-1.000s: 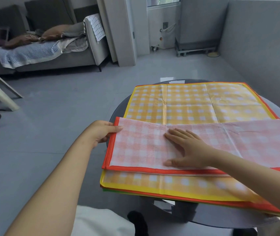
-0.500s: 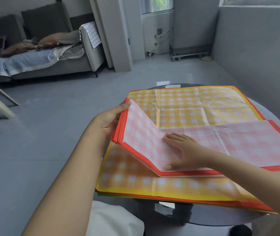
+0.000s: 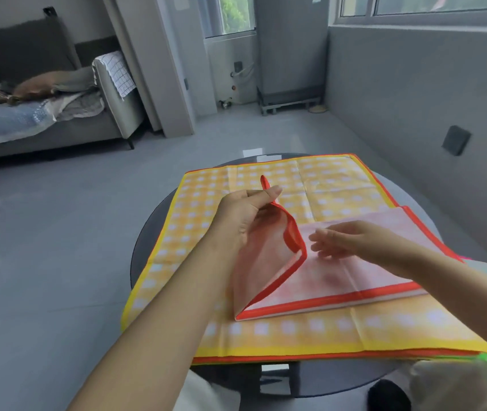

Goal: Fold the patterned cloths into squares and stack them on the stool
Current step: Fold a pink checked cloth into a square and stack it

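Note:
A pink checked cloth with a red border (image 3: pixel 355 268) lies half folded on a stack of flat cloths. The top flat one is yellow checked (image 3: pixel 334 185). My left hand (image 3: pixel 245 215) pinches the pink cloth's left end and holds it lifted and swung over toward the right, so the cloth arches up from its fold. My right hand (image 3: pixel 352 241) hovers just above the pink cloth's middle with its fingers spread and relaxed. The cloths rest on a round dark table (image 3: pixel 147 241). No stool shows in this view.
Grey floor surrounds the table. A grey sofa (image 3: pixel 58 126) with bedding stands at the back left. A grey wall with a dark wall plate (image 3: pixel 456 140) runs along the right. Something pale (image 3: pixel 467 384) sits at the lower right corner.
My left hand took the pink cloth's left end off the stack and carried it up and rightward. My right hand, which pressed flat on the cloth, has lifted off it.

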The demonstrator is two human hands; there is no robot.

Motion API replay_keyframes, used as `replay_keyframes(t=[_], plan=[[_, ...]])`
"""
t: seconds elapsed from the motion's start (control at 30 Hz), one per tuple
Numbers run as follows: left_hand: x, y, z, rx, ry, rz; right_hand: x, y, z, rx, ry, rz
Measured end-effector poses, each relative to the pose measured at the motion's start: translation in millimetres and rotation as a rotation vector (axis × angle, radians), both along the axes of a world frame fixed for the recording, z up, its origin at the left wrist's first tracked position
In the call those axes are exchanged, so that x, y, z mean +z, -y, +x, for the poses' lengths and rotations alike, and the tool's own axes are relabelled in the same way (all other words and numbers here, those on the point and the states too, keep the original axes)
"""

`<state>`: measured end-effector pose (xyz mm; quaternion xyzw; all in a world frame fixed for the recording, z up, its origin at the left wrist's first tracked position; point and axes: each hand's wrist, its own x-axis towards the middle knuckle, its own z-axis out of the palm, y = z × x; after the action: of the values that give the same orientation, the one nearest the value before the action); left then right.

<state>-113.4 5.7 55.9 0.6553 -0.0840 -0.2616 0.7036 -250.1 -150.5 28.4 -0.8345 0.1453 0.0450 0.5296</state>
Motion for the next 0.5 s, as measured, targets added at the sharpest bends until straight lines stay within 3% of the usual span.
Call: replay_keyframes(t=[0.17, 0.3, 0.5], plan=[[-39, 37, -21, 0.019, 0.165, 0.176, 7, 10, -16, -0.063, -0.073, 0.143], [-64, 49, -30, 0.031, 0.28, 0.298, -3, -2, -20, -0.055, -0.105, -0.164], [-65, 47, -36, -0.032, 0.271, 0.328, -18, -14, -15, -0.128, -0.114, -0.328]])
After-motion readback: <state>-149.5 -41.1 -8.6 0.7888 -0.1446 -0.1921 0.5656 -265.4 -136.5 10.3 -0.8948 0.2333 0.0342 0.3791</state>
